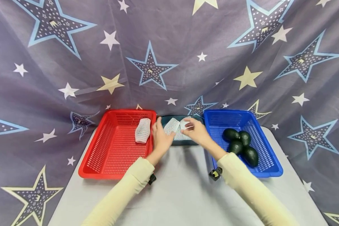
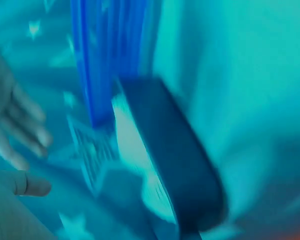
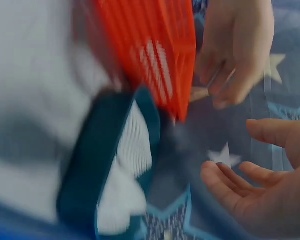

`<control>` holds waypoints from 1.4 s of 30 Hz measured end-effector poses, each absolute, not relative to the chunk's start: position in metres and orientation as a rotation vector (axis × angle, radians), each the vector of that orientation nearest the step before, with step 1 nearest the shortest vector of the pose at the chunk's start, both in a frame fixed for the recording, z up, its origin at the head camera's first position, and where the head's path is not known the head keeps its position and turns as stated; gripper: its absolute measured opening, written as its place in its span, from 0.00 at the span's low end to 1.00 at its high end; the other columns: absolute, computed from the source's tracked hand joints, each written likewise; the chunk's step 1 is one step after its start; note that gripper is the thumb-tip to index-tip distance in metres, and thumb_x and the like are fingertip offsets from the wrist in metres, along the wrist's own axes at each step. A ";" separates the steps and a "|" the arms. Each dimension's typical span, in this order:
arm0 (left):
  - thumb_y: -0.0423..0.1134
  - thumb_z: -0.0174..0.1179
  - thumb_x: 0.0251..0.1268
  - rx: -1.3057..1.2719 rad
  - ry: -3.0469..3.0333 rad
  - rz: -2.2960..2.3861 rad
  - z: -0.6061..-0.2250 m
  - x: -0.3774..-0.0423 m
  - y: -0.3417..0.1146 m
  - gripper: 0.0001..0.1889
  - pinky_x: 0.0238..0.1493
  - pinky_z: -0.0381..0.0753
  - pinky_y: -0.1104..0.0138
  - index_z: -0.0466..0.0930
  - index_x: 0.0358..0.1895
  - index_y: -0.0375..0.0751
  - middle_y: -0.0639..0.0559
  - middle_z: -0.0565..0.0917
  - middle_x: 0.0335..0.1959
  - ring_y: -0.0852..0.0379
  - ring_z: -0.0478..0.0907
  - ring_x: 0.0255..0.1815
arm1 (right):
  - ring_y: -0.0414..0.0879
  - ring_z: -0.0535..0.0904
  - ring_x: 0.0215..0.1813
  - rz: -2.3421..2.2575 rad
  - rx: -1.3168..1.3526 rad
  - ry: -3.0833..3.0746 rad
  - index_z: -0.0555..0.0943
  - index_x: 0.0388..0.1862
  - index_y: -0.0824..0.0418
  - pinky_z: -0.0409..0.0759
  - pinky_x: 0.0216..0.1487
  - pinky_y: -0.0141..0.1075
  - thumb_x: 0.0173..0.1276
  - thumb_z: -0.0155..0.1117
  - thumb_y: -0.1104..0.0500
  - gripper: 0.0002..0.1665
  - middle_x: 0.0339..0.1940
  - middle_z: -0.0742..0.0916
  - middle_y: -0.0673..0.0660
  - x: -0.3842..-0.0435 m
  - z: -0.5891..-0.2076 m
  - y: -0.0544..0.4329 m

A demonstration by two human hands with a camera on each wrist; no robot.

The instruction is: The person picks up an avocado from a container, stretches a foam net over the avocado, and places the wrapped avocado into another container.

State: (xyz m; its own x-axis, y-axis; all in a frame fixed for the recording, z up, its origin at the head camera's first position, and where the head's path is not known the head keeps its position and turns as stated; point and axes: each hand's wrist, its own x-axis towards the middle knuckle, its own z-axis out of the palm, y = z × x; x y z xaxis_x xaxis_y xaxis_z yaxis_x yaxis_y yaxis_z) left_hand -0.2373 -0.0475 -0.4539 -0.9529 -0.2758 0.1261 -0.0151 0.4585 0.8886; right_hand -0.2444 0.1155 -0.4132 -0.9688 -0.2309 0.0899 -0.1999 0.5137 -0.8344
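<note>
In the head view, a dark teal box [image 1: 186, 142] holds white foam net sleeves [image 1: 171, 125]. My left hand [image 1: 162, 138] is over the box's left end, beside the red basket [image 1: 87, 174], fingers extended and nothing held. Above the box's right part hovers my right hand [image 1: 197, 131], its fingers loosely bent and spread from the thumb. The right wrist view shows this right hand [image 3: 270, 180] with a gap between thumb and fingers, and nothing in it. One more white net sleeve [image 1: 142, 131] lies at the right side of the red basket.
On the right stands a blue basket [image 1: 275, 171] with several dark green avocados [image 1: 250, 156]. The table [image 1: 175, 194] has a pale cover. A grey curtain with stars [image 1: 172, 81] hangs right behind the baskets and box.
</note>
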 end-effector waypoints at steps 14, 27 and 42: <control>0.37 0.67 0.62 -0.139 -2.762 -1.654 -0.473 -0.204 0.046 0.37 0.64 0.79 0.52 0.65 0.74 0.33 0.36 0.83 0.59 0.41 0.80 0.61 | 0.70 0.75 0.65 -0.692 -0.435 3.047 0.72 0.70 0.69 0.74 0.64 0.63 0.69 0.68 0.57 0.34 0.64 0.79 0.75 -0.281 -0.421 0.240; 0.32 0.71 0.59 -0.086 -2.811 -1.778 -0.496 -0.206 0.089 0.29 0.41 0.84 0.68 0.75 0.64 0.26 0.41 0.89 0.38 0.54 0.85 0.37 | 0.73 0.72 0.65 -0.559 -0.285 3.023 0.71 0.69 0.71 0.74 0.61 0.66 0.62 0.74 0.50 0.42 0.64 0.76 0.79 -0.303 -0.447 0.292; 0.25 0.75 0.47 0.290 -2.792 -1.891 -0.490 -0.214 0.099 0.24 0.23 0.82 0.71 0.80 0.50 0.33 0.48 0.87 0.27 0.57 0.83 0.20 | 0.77 0.66 0.70 -0.528 -0.211 2.898 0.67 0.70 0.77 0.66 0.69 0.67 0.59 0.76 0.55 0.48 0.67 0.73 0.83 -0.314 -0.469 0.309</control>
State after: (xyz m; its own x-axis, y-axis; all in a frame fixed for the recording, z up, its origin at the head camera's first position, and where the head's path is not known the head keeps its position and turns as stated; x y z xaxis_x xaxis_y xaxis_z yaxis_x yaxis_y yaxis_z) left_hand -0.2136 0.0991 -0.4896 -0.9561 -0.0052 -0.2929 -0.2739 0.3704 0.8876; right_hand -0.3141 0.3091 -0.4694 -0.9723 -0.1725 -0.1579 -0.1057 0.9264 -0.3614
